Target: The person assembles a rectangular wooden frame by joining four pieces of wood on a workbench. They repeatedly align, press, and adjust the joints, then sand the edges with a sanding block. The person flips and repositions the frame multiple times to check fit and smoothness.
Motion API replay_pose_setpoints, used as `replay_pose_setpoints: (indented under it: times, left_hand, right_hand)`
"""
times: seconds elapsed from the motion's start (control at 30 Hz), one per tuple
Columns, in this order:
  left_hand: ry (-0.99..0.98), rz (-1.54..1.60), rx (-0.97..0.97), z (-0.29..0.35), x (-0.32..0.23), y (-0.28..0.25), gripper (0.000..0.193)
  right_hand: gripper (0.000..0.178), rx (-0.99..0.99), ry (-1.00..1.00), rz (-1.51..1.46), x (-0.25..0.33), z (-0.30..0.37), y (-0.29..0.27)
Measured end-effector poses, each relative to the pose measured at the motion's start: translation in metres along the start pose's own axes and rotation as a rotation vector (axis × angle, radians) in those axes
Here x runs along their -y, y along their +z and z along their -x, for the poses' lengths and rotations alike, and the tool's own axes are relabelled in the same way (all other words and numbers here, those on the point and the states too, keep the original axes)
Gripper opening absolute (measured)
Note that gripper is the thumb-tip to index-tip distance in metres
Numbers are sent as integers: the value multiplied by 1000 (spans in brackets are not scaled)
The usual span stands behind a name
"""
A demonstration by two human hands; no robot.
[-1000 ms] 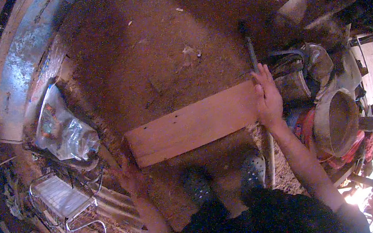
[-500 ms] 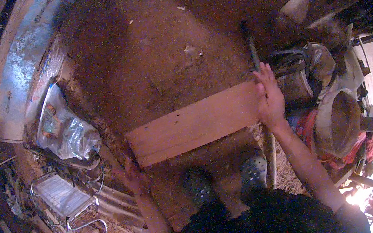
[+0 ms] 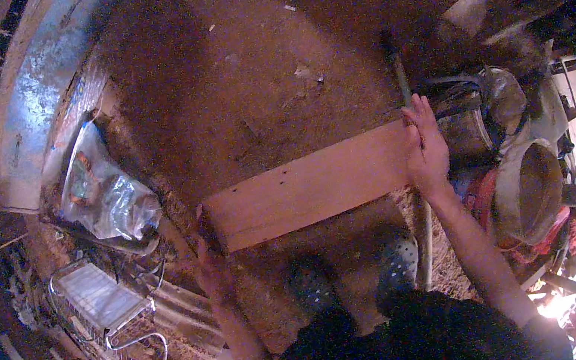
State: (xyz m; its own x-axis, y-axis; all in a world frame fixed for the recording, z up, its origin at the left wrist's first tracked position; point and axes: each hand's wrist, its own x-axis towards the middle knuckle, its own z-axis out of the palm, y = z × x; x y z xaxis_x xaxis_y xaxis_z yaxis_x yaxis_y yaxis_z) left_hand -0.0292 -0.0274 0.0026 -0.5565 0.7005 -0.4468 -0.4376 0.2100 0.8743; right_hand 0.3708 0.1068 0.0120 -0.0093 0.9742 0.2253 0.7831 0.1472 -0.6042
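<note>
A wooden plank (image 3: 315,185) lay across the middle of the view, between the person's two hands, its long axis running from about 9 o'clock up toward 2. Seen from the plank's middle, the right hand (image 3: 428,154) was at 3 o'clock, set against the plank's right end, its fingers straight and pointing to 12, not curled round the wood. The left hand (image 3: 215,273) sat at 8 o'clock by the lower corner of the left end; in the gloom one could not tell whether its fingers were spread or gripping.

By the look of it, the plank was already taken between the hands and not yet let go; whether it bore on anything underneath could not be told. No cut or fixing in progress showed, only small dark marks near its upper edge.

Perforated clogs (image 3: 399,264) stood at 5 and 6 o'clock on the dirt floor (image 3: 273,84). A pole (image 3: 426,241) ran past the right end, and a clear plastic bag (image 3: 109,189) lay near 9.
</note>
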Motion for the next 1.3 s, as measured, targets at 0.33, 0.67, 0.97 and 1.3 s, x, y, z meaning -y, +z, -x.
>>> replay_pose_setpoints:
  times: [0.33,0.67,0.97,1.3]
  left_hand:
    - [-78,-102,50,12,26,-2,60]
    - [-69,-161,60,8,37,5,58]
    - [-12,-223,113,-3,13,-6,56]
    - [-9,-340,178,-5,24,2,54]
  right_hand:
    - [38,33,40,48,3,-1,-1]
    - [38,-37,-21,30,-2,0,5]
    - [39,-22,43,27,-2,0,6]
    - [39,-9,55,37,4,0,2]
